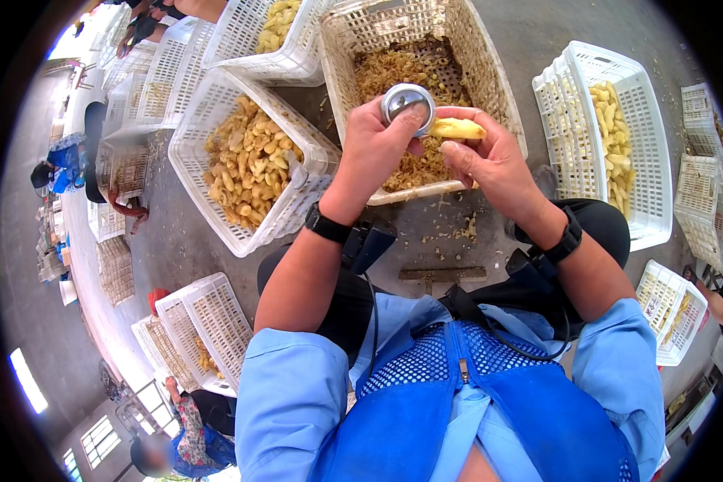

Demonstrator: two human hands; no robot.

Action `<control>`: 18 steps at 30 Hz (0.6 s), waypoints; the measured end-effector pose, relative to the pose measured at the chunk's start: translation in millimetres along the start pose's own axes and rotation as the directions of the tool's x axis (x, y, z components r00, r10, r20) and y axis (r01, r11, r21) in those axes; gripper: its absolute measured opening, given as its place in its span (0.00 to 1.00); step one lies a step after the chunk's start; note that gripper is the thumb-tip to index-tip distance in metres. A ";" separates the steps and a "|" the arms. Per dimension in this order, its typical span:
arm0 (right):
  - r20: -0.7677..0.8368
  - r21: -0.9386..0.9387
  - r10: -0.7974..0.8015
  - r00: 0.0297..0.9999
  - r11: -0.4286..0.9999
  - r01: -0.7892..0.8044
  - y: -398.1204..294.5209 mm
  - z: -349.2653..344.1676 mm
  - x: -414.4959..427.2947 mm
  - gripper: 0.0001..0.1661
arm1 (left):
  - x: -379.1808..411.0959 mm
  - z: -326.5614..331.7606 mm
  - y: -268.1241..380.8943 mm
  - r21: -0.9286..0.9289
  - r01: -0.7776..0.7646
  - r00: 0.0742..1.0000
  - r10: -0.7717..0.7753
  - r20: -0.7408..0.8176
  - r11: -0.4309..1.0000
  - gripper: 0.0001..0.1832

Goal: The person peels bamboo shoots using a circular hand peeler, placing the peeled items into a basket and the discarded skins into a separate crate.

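Note:
In my left hand [373,147] is a round, shiny metal cap-like tool [407,99], with my thumb pressed on its face. My right hand [494,165] grips a pale yellow peeled piece of ginger [456,128] between fingers and thumb. The ginger's left end meets the tool's edge, partly hidden behind it. Both hands are above a dirty white plastic crate [488,66] that holds damp brown peelings [391,69]. At the left stands a white crate [199,199] full of brownish ginger [247,162]. The white crate [644,150] on the right holds paler ginger [611,138].
Another crate [304,60] of pale ginger stands beyond the left one. Peel scraps [458,235] lie on the concrete floor [416,223] near a low bar [443,274]. Other people [202,431] sit or work around among more crates [199,325].

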State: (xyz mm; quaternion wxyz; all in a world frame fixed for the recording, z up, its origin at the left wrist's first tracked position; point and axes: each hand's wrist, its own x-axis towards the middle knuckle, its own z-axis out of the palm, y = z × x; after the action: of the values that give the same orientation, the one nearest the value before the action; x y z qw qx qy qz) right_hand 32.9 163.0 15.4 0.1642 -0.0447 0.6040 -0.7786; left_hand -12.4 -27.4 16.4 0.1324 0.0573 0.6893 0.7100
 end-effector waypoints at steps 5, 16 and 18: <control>-0.036 0.061 -0.008 0.999 0.998 0.010 -0.2 -2.5 1.6 0.20 | -0.6 3.6 0.5 -0.031 0.000 1.000 0.000 0.007 1.000 0.10; -0.056 0.091 -0.057 0.997 0.994 0.062 7.2 -6.2 5.7 0.21 | -2.5 3.4 4.0 -0.016 0.023 0.997 -0.022 0.069 1.000 0.13; -0.048 0.109 -0.041 0.998 0.993 0.046 8.8 -7.4 5.7 0.21 | -2.8 5.0 4.6 -0.031 0.015 0.997 -0.012 0.075 0.999 0.13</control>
State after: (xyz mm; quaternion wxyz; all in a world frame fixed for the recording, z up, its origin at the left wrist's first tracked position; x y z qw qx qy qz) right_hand 27.3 166.2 4.3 0.1356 -0.0311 0.5628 -0.8148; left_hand -9.0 -23.4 21.5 0.1638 0.0772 0.6730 0.7172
